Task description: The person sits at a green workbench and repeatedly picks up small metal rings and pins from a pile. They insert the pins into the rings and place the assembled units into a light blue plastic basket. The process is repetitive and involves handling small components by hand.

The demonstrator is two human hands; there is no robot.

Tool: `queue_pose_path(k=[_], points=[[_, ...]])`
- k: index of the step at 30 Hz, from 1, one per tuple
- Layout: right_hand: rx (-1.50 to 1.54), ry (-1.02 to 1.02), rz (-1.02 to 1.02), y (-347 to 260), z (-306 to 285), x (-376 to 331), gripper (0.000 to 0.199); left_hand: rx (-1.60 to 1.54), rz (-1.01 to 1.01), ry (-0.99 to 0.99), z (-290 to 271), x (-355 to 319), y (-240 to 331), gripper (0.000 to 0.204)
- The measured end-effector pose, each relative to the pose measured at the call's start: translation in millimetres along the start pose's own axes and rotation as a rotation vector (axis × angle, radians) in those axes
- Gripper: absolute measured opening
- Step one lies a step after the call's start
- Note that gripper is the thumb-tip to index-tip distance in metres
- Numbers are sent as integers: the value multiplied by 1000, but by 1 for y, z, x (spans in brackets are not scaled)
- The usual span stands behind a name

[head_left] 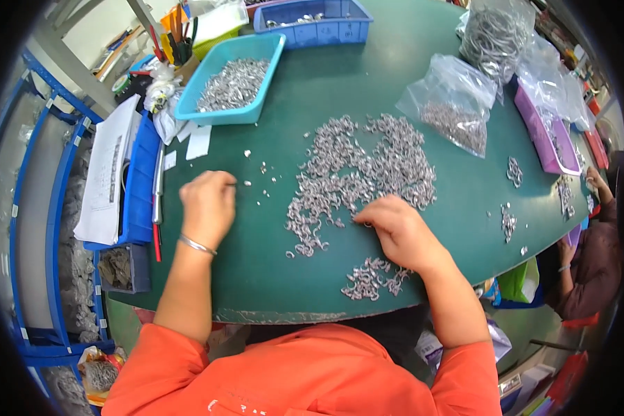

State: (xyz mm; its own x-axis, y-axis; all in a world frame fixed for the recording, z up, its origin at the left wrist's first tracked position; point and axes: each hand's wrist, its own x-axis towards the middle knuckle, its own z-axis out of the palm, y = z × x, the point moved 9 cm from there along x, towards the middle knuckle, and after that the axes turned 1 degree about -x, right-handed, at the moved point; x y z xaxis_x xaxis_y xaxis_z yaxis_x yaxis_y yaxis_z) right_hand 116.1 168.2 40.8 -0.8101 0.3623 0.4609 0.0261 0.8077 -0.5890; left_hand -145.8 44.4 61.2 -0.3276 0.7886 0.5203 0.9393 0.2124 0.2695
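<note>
A loose heap of small curved grey metal pieces (pixel 402 166) lies spread over the middle of the green desk (pixel 319 90), with a notch of bare surface in its far side. At its near right edge is the right hand (pixel 399 232), palm down, its fingers bent and drawn close together; I cannot tell whether they pinch a piece. Just below that hand, toward the near edge, sits a smaller cluster of similar pieces (pixel 366 279). The left hand (pixel 208 202) is apart from the heap, over to its left, fingers curled in nearly to a fist; whether something is caught between them cannot be made out. A metal bracelet (pixel 197 244) circles that wrist. Beside the left fingertips a few pale bits (pixel 248 183) are scattered. Farther back on the left stands a turquoise tray (pixel 187 112) holding many shiny metal pieces, with a blue bin (pixel 329 33) behind it. Beyond the heap on the right rests a clear bag (pixel 454 121) partly filled with small pieces, near a fuller bag of grey rings (pixel 494 40) and a purple bin (pixel 546 132). At the far right, a co-worker's hand (pixel 595 179) reaches over the desk's edge. Blue shelving (pixel 57 166) lines the left.
</note>
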Motion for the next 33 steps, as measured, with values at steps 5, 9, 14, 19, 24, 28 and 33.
queue_pose_path(k=[5,9,14,19,24,28,33], points=[[55,-26,111,7,-4,-4,25,109,-150,-109,8,-23,-42,12],[-95,94,142,15,-25,-6,20,-85,-107,30,-3,-12,-5,9],[-228,-16,81,2,-12,-3,13,-223,197,-31,2,-17,70,10],[-10,-119,98,11,-16,-7,14,-366,399,-138,17,-27,125,17],[-156,-117,53,-5,-2,1,12,-287,410,-216,55,-21,152,22],[36,-224,33,0,0,-5,17,-261,430,-214,66,-22,150,22],[-117,-30,-45,-14,-1,7,24,-350,365,-181,57,-28,144,27]])
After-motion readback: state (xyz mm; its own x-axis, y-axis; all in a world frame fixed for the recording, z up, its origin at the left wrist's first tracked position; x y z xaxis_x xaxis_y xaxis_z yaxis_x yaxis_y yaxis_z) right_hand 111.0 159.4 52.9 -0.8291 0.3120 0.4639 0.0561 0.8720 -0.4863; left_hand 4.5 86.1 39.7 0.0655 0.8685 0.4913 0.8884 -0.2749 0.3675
